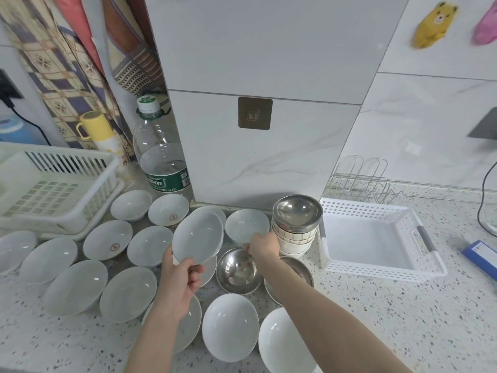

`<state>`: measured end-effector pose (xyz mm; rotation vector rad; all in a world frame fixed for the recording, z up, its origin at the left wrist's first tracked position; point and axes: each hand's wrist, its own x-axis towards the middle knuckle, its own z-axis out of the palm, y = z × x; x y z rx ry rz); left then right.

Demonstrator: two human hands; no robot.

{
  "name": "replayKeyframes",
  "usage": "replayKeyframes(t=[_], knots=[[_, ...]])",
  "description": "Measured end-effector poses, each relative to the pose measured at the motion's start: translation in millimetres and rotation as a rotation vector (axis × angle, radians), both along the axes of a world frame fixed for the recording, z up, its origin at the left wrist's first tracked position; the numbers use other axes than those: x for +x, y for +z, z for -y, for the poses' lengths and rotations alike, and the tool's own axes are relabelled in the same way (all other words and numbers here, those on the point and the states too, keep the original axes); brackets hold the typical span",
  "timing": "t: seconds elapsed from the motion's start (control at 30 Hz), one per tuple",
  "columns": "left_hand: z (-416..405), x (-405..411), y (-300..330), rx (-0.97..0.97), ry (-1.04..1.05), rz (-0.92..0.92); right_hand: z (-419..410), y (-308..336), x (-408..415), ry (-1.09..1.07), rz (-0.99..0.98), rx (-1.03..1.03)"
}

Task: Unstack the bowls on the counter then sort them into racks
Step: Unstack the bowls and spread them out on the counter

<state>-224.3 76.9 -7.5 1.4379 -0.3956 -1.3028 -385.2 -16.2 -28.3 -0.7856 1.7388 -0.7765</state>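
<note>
Several white bowls lie spread singly over the counter (376, 319). My left hand (183, 275) holds one white bowl (197, 236) by its near rim, lifted and tilted above the others. My right hand (265, 247) grips the near rim of another white bowl (246, 226) by the wall. A short stack of bowls (294, 238) topped by a steel bowl (297, 212) stands right of that hand. Two steel bowls (238, 270) sit on the counter under my right forearm. A cream rack (53, 189) is at the left, a white perforated basket (376, 238) at the right.
A large water bottle (161, 154) and a yellow-lidded flask (100, 133) stand by the tiled pillar (255, 103). A wire rack (360, 181) sits behind the white basket. A blue object (481, 258) and a black cable (484, 197) lie at the far right.
</note>
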Motion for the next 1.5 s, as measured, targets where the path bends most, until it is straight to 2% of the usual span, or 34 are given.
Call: replayKeyframes(t=[0.3, 0.47, 0.73, 1.07, 1.23, 1.5], knots=[[-31.8, 22.5, 9.3, -0.046, -0.006, -0.069, -72.8, 36.3, -19.5, -0.038, 0.088, -0.078], [-41.8, 30.6, 17.3, -0.035, -0.071, -0.076, -118.7, 47.5, -29.6, -0.22, 0.234, -0.072], [-40.6, 25.4, 10.7, 0.023, -0.194, -0.088, -171.4, 47.9, -57.7, -0.442, 0.194, -0.09], [-52.0, -37.0, 6.8, 0.086, -0.317, -0.1, -196.0, 40.3, -136.0, -0.724, 0.193, -0.131], [-55.6, -90.4, 2.3, 0.077, -0.302, -0.117, -192.2, 28.8, -180.6, -0.683, 0.164, -0.075], [-60.7, -157.9, -6.9, 0.1, -0.267, -0.149, -185.2, 3.9, -237.6, -0.438, 0.031, 0.009]])
